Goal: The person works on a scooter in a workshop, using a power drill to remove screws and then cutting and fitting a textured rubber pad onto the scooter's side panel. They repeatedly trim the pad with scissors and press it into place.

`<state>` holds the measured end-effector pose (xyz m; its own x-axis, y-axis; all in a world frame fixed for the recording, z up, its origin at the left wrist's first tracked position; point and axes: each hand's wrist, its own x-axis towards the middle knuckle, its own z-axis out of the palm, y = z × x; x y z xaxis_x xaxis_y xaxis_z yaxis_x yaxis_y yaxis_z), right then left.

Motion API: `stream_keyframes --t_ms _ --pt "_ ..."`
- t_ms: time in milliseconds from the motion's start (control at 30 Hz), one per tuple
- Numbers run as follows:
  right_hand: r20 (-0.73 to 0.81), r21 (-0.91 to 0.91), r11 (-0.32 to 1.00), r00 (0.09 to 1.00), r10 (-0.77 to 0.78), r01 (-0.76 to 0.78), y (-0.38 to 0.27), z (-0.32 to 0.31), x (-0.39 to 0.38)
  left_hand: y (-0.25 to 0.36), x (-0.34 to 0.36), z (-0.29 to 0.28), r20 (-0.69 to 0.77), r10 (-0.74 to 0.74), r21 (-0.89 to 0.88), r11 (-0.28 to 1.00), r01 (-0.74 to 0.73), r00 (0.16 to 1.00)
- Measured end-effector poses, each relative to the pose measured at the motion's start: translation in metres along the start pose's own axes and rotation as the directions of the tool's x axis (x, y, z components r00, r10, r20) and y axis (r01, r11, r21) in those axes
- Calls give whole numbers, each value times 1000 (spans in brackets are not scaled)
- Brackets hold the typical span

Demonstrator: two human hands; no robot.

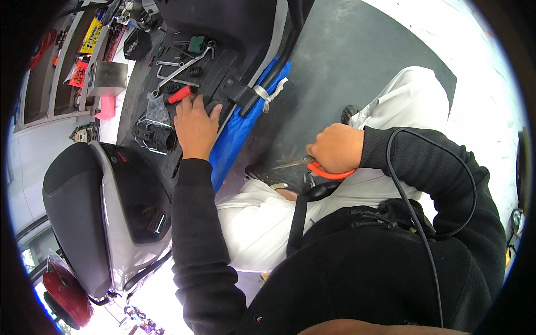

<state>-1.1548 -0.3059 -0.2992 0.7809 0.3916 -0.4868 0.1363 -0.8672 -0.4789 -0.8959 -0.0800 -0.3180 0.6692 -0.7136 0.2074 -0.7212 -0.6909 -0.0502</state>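
Note:
My right hand (336,148) is closed round a pair of long-nose pliers (330,173) with orange handles. Their slim metal jaws point left, above my lap. On the scooter's dark footboard (220,58) rests my left hand (198,127), thumb apart from the fingers and nothing seen in it. Just beyond its fingertips lies a red-handled tool (181,94); whether they touch it I cannot tell. A metal wrench (181,72), other small tools and a dark green block (197,44) lie farther up the board. Nearer my left wrist sits a black part with a wire frame (153,135).
A white strap (270,94) is tied round a black bar beside a blue cover (237,139). The scooter's dark seat (75,206) stands at the left. Shelves (56,84) with packages and a metal box (108,78) are at the far left. A dark mat (385,50) covers the floor.

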Motion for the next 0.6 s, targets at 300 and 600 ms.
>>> stream_keyframes --t_ms 300,600 --pt "6 -138 961 970 244 -241 67 59 81 -51 -3 17 22 -174 -202 964 175 985" --pt "133 -286 908 926 354 -306 60 128 143 -54 -15 14 92 -288 -245 921 302 953"
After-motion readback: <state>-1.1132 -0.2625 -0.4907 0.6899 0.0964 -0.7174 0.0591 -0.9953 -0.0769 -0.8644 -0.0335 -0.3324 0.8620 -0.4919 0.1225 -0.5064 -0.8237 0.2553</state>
